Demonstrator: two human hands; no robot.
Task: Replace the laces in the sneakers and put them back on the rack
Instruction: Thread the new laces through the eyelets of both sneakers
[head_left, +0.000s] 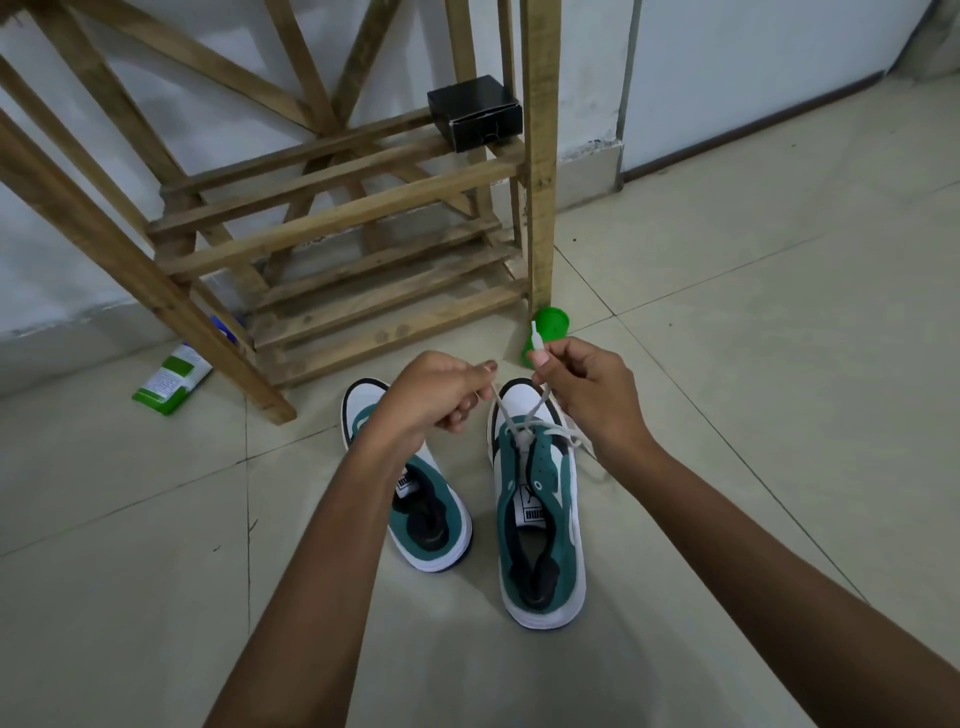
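Note:
Two white and teal sneakers stand on the tiled floor, toes toward the wooden rack (332, 218). The right sneaker (540, 519) has a white lace (524, 423) threaded through its lowest eyelets, the two strands crossing above the toe. My left hand (436, 395) pinches one strand above the toes. My right hand (587, 389) pinches the other strand, its tip sticking up above my fingers. More lace trails on the floor to the right of the shoe. The left sneaker (415, 509) lies partly under my left forearm and shows no lace.
A black box (475, 111) sits on a middle shelf of the rack. A green cup (545, 332) stands by the rack's right leg, just beyond my right hand. A green and white packet (171, 379) lies on the floor at the left. A white wall runs behind.

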